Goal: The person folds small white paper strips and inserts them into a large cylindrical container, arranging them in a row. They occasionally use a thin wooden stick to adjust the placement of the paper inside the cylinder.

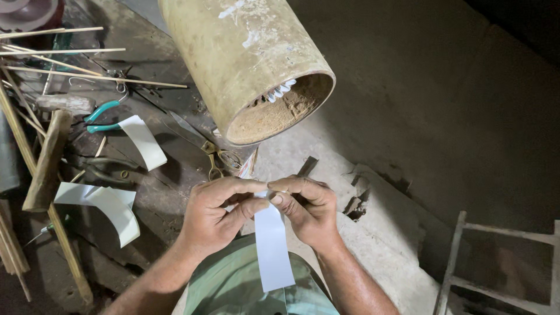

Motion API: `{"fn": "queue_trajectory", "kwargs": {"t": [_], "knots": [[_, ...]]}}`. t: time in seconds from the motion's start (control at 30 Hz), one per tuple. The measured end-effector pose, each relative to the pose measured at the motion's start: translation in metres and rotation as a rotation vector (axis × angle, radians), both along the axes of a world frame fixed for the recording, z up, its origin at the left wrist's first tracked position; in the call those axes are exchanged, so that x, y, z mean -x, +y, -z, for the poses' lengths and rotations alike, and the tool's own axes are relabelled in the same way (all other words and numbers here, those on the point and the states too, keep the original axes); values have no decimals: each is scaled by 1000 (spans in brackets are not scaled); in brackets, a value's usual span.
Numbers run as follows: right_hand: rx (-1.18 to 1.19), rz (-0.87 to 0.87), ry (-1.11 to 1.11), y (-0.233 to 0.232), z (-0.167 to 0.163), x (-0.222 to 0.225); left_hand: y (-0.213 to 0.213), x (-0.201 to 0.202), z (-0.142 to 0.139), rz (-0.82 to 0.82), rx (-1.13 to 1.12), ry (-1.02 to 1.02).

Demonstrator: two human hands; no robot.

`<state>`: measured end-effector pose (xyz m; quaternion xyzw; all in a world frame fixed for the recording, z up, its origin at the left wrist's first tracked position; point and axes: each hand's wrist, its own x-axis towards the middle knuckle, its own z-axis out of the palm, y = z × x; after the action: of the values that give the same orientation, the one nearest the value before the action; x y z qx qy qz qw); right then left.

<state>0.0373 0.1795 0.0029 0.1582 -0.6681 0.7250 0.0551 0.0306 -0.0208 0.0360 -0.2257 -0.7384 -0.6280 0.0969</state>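
Nearest to us is a pale green cloth (233, 286) over the lap, and across it hangs one white paper strip (273, 251), long and plain, its lower end cut square. We hold its upper end between both hands. Our left hand (219, 216) has its grip closed, thumb and forefinger pinching the strip's top edge from the left. Our right hand (306, 210) is likewise closed, fingertips pressed to that edge from the right, so the two hands touch over the paper.

On the dark wooden tabletop (169, 192) to the left we count two more curled white strips: one large curved strip (111, 207) near the left forearm and one smaller strip (144, 140) farther up. Just beside the smaller one lies one pair of pliers with teal handles (102, 116). One pair of brass-coloured scissors (213, 154) lies between the pliers and our hands. Several thin bamboo sticks (70, 52) are scattered along the upper left; we cannot count them exactly. One thick wooden block (46, 160) leans at the left edge.

Above the hands, one large tan cylinder (245, 52), smeared with white marks, lies tilted with its open mouth toward us; small white pieces (280, 92) show at its inner rim, too small to tell.

At the lower right stands one grey wooden frame (496, 262).
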Motion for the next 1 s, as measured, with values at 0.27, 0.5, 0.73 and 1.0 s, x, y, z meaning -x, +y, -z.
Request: {"fn": "queue_trajectory", "kwargs": {"t": [0.27,0.5,0.73,1.0], "knots": [[-45,-3,52,-2,-4,0,1,-1,4,-5,-1,29],[-90,-43,-10,-1,-8,-2,-1,-3,4,12,35,-57],[-281,-107,86,-1,-32,3,-10,6,3,108,180,42],[-451,175,275,-20,-36,-1,6,4,4,-71,185,123]]}}
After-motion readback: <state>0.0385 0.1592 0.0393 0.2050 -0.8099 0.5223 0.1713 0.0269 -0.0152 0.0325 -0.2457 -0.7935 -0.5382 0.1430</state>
